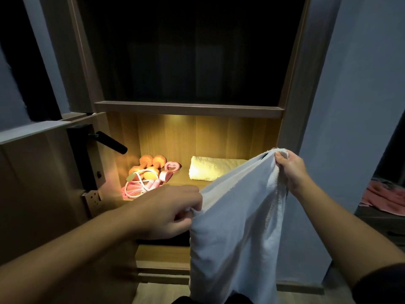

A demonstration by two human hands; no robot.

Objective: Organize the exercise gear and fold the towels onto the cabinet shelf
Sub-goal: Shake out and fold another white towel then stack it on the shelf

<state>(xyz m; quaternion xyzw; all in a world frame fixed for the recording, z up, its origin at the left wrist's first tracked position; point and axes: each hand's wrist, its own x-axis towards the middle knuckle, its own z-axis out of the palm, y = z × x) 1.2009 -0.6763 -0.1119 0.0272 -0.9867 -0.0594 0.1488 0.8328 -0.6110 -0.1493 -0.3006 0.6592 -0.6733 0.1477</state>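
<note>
A white towel [232, 227] hangs in front of the cabinet, held up by both hands. My right hand [291, 170] grips its upper corner, higher and to the right. My left hand [173, 207] pinches the towel's left edge, lower down. Behind them the lit cabinet shelf [182, 183] carries a folded towel [210, 171] on its right side. On the shelf's left lie orange dumbbells [151, 164], a pink skipping rope [140, 187] and a pink heart-shaped grip ring [171, 168]. The hanging towel hides the shelf's front right part.
A door with a black lever handle [111, 142] stands open at the left, close to the shelf. The compartment above [192, 62] is dark. A blue wall [355, 106] is on the right, with a pink cloth [385, 197] on a surface at the far right.
</note>
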